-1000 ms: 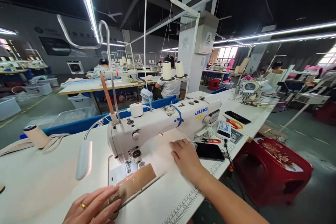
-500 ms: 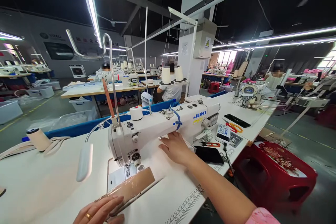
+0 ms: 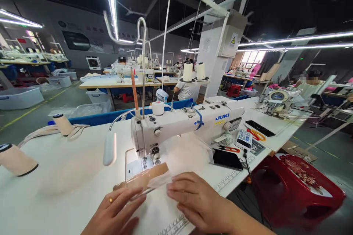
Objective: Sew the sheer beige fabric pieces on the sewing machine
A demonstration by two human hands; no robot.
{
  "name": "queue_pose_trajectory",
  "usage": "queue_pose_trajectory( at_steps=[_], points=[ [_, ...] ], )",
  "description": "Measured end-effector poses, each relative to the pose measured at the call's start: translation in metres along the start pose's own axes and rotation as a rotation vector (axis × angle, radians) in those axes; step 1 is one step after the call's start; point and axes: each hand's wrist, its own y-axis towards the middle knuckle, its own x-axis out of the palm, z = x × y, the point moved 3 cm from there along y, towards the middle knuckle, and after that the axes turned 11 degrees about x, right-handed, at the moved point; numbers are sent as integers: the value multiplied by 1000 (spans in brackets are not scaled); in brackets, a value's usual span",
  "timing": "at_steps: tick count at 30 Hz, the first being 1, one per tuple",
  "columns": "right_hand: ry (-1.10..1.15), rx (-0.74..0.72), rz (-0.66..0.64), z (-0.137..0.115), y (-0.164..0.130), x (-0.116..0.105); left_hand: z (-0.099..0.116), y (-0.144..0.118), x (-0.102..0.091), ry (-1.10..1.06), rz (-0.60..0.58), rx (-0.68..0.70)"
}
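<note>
We see a small, thin, pale cloth (image 3: 160, 181) just in front of the machine (image 3: 182, 126), lying over the edge of the brown strip (image 3: 156, 171). Our right hand (image 3: 172, 187) has its fingers bent in, with the end of the cloth pinched in them. Our left hand (image 3: 142, 193) is loose and open, its fingers lying out along the near edge of the strip. Its thumb is mostly hidden, so we cannot tell what that does.

The cloth looks soft and light. If we pull it too hard, it could stretch or get a crease. If we let go too soon, it could slip or fold under. If our left hand pushes, the strip could slide on the surface (image 3: 77, 202), and then the cloth would sit crooked.

The foot (image 3: 144, 162) of the machine is near too. If our fingers go too close while it runs, they could get hurt.

Behind our right hand is a pale pile (image 3: 190, 152), with a phone (image 3: 227, 159) just beside it. A careless elbow could bump the phone.
</note>
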Motion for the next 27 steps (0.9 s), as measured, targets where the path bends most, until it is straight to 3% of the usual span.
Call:
queue_pose_trajectory(
  at_steps=[3, 6, 14, 19, 24, 27],
  points=[
    [60, -41, -236, -19, -7, 16, 15, 13, -6, -19, -41, 11],
    [76, -46, -325, -25, -12, 25, 26, 17, -8, -101, -83, 0],
    [179, 26, -229, -20, -11, 21, 22, 14, -15, -101, -111, -99],
    [155, 186, -23, -5, 5, 25, 18, 13, -13, -174, -122, -142],
    [-58, 192, -172, -5, 28, 61, 18, 14, -12, -319, -142, -320],
    [-61, 285, -138, -10, 38, 73, 14, 16, -11, -387, -107, -488]
  ],
)
